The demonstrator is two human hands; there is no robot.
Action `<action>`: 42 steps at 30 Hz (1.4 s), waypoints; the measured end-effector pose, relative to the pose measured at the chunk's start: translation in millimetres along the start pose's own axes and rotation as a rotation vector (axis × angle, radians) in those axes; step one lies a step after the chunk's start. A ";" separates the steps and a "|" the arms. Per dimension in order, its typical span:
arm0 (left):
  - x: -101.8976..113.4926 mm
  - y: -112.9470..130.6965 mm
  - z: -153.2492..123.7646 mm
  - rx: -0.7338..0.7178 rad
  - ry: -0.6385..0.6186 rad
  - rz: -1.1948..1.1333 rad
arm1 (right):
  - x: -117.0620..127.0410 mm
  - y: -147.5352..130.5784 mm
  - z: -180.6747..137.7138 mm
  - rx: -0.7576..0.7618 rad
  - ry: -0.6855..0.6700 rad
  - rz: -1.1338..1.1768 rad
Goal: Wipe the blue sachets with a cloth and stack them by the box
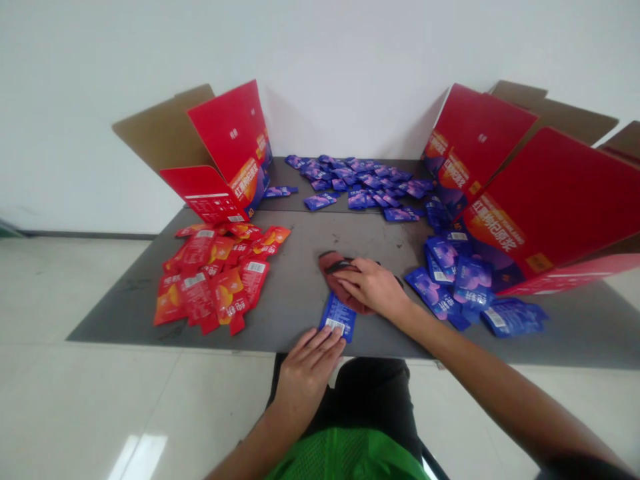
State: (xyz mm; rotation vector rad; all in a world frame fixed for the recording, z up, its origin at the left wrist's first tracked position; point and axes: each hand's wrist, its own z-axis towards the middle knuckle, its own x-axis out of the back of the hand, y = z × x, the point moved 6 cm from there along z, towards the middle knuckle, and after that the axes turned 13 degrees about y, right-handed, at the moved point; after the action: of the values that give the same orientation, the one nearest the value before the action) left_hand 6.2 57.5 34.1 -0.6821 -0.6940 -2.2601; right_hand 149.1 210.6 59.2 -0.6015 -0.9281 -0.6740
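Observation:
A blue sachet (pixel 339 317) lies at the near edge of the grey mat (pixel 295 280), label end toward me. My left hand (pixel 307 363) rests flat with its fingertips on the sachet's near end, fingers stretched out. My right hand (pixel 373 287) lies over a dark red cloth (pixel 334 267) just beyond the sachet, fingers curled down onto the cloth and touching the sachet's far end.
A heap of red sachets (pixel 215 277) lies at left, blue sachets (pixel 360 181) at the back and more blue ones (pixel 465 280) at right. Open red cartons stand at back left (pixel 225 160) and right (pixel 540 200). Pale tiled floor surrounds the mat.

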 end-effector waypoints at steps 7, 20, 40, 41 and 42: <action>12.8 -5.8 30.0 0.018 -0.093 -0.046 | 53.9 25.4 9.1 -0.172 0.278 0.027; -69.8 -63.0 91.2 0.345 -0.248 0.155 | 65.7 -15.6 -123.6 -0.522 0.630 0.322; 8.3 -16.3 95.2 0.000 -0.159 -0.237 | 62.2 -11.5 -126.7 -0.584 0.657 0.358; 4.7 -14.2 82.6 -0.017 -0.227 -0.196 | 62.0 -11.8 -126.8 -0.583 0.654 0.355; 1.9 -12.3 70.4 -0.028 -0.285 -0.164 | 62.1 -11.7 -126.8 -0.582 0.650 0.352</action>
State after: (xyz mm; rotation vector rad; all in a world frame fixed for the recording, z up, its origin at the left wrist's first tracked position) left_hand 15.4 109.2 82.7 -1.0061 -0.8833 -2.3483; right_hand 232.1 95.9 55.5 -0.9545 0.0003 -0.7527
